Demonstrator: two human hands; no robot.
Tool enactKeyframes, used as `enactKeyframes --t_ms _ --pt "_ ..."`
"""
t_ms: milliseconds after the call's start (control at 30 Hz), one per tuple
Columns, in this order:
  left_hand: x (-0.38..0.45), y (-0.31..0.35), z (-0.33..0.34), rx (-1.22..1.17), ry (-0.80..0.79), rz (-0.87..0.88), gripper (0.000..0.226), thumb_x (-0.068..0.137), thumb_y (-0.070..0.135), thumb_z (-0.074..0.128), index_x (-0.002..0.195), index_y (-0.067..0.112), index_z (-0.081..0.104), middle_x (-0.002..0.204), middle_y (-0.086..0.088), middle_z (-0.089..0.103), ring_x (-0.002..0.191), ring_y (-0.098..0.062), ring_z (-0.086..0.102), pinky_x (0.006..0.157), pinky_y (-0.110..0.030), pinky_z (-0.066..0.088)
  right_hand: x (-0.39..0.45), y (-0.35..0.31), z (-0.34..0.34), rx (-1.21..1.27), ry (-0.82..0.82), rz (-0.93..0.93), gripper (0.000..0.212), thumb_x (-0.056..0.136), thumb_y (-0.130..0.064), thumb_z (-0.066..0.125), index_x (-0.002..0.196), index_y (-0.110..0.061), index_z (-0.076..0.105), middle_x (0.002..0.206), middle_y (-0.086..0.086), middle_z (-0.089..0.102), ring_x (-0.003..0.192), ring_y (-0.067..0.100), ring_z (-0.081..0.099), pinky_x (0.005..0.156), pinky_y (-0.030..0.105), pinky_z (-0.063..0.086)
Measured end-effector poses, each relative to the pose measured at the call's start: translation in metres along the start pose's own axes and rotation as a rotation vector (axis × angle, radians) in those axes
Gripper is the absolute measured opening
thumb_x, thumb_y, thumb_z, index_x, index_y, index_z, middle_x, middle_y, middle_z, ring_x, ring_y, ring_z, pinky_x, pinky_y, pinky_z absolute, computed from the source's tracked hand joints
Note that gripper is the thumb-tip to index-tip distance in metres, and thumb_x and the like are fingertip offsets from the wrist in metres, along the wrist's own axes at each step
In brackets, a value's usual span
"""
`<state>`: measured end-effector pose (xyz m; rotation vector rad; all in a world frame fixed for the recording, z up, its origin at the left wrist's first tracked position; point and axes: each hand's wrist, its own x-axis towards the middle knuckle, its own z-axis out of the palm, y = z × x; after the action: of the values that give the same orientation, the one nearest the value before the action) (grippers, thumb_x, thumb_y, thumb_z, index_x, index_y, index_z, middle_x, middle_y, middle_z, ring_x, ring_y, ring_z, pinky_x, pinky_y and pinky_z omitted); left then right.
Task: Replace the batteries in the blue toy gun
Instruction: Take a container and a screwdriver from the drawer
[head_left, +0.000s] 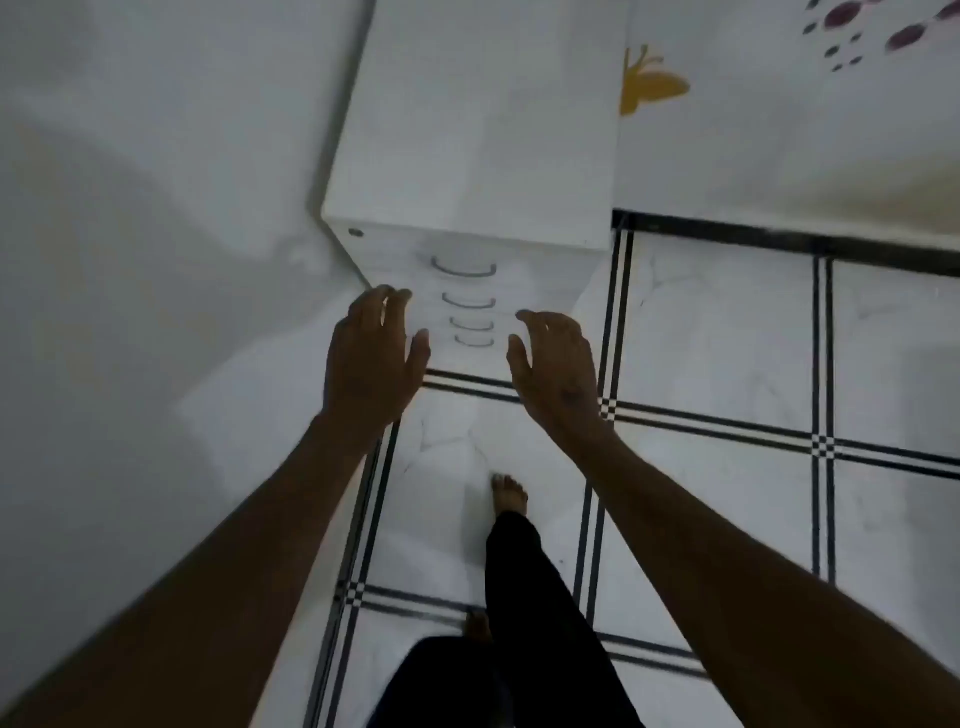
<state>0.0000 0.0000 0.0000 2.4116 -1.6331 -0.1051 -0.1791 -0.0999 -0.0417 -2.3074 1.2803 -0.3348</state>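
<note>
No blue toy gun and no batteries are in view. My left hand (374, 358) and my right hand (558, 369) are both held out in front of me with fingers spread and nothing in them. They hover in front of a white drawer cabinet (467, 156), seen from above. Its front carries several curved grey handles (464, 269), stacked one below the other between my two hands. All the drawers look shut.
A white wall (130, 208) runs along the left, touching the cabinet's side. To the right lies a white cloth with a yellow and purple print (779, 104). The floor is white tile with dark double lines (727, 426). My legs in dark trousers and bare feet (510, 493) stand below.
</note>
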Motion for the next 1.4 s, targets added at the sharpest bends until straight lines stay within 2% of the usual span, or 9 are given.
enactKeyframes --t_ms 200,300,400,500,600,734,867,1100,1400 --pt "0.043 -0.048 0.111 -0.051 -0.116 -0.093 0.044 0.097 0.032 0.043 0.133 0.006 0.047 0.136 -0.017 0.049 0.127 -0.032 0.045 0.099 -0.043 0.041 0.065 0.038 0.117 0.163 -0.297 0.267 0.037 0.101 -0.031 0.043 0.132 -0.013 0.053 0.126 0.010 0.060 0.122 0.028 0.050 0.104 0.038 0.038" --pt "0.051 -0.068 0.157 -0.083 -0.140 -0.101 0.045 0.097 0.034 0.043 0.134 0.007 0.046 0.136 -0.016 0.049 0.125 -0.031 0.047 0.099 -0.042 0.043 0.103 0.050 0.170 0.460 -0.409 0.522 0.032 0.099 -0.033 0.050 0.120 -0.011 0.058 0.110 0.011 0.066 0.102 0.024 0.061 0.091 0.035 0.047" --pt "0.049 -0.082 0.197 -0.125 -0.174 -0.107 0.043 0.097 0.033 0.044 0.130 0.006 0.049 0.132 -0.015 0.052 0.121 -0.030 0.050 0.096 -0.038 0.045 0.136 0.055 0.209 0.979 -0.314 0.863 0.012 0.095 -0.025 0.061 0.091 -0.014 0.059 0.080 0.004 0.053 0.067 0.014 0.048 0.068 0.029 0.042" --pt "0.038 -0.089 0.221 -0.176 -0.210 -0.119 0.041 0.097 0.033 0.045 0.128 0.006 0.051 0.129 -0.016 0.053 0.117 -0.030 0.052 0.094 -0.038 0.048 0.162 0.065 0.236 1.401 -0.220 1.074 0.013 0.094 -0.022 0.062 0.098 -0.011 0.059 0.095 0.009 0.060 0.072 0.016 0.056 0.076 0.031 0.050" --pt "0.024 -0.101 0.237 -0.206 -0.276 -0.129 0.041 0.098 0.032 0.045 0.130 0.007 0.050 0.131 -0.014 0.053 0.120 -0.029 0.052 0.096 -0.041 0.048 0.173 0.071 0.259 1.649 -0.118 1.121 0.016 0.100 -0.017 0.052 0.086 -0.011 0.056 0.087 0.010 0.063 0.072 0.020 0.060 0.071 0.031 0.052" --pt "0.014 -0.116 0.237 -0.198 -0.310 -0.082 0.040 0.099 0.031 0.044 0.128 0.005 0.052 0.128 -0.014 0.057 0.118 -0.028 0.054 0.097 -0.035 0.047 0.161 0.072 0.267 1.722 -0.066 1.100 0.016 0.101 -0.014 0.048 0.089 -0.010 0.058 0.088 0.011 0.068 0.085 0.026 0.065 0.077 0.033 0.054" --pt "0.007 -0.119 0.221 -0.260 -0.221 -0.093 0.036 0.099 0.028 0.043 0.123 0.005 0.057 0.121 -0.012 0.062 0.112 -0.027 0.058 0.093 -0.033 0.047 0.124 0.066 0.266 1.726 -0.085 1.107 0.015 0.101 -0.013 0.049 0.090 -0.009 0.058 0.092 0.012 0.069 0.086 0.026 0.067 0.077 0.033 0.056" --pt "-0.031 -0.117 0.192 -0.260 -0.155 -0.059 0.031 0.097 0.020 0.044 0.116 0.004 0.063 0.113 -0.013 0.064 0.112 -0.030 0.054 0.095 -0.035 0.045 0.024 0.050 0.276 1.616 -0.083 1.284 0.017 0.102 -0.009 0.045 0.096 -0.007 0.061 0.092 0.012 0.073 0.077 0.019 0.073 0.068 0.030 0.060" --pt "-0.054 -0.125 0.185 -0.315 -0.196 -0.111 0.031 0.096 0.020 0.049 0.120 0.003 0.060 0.121 -0.015 0.061 0.114 -0.029 0.055 0.097 -0.037 0.048 -0.072 0.030 0.283 1.567 -0.073 1.443 0.017 0.101 -0.007 0.045 0.097 -0.005 0.062 0.090 0.011 0.075 0.081 0.019 0.073 0.074 0.031 0.060"
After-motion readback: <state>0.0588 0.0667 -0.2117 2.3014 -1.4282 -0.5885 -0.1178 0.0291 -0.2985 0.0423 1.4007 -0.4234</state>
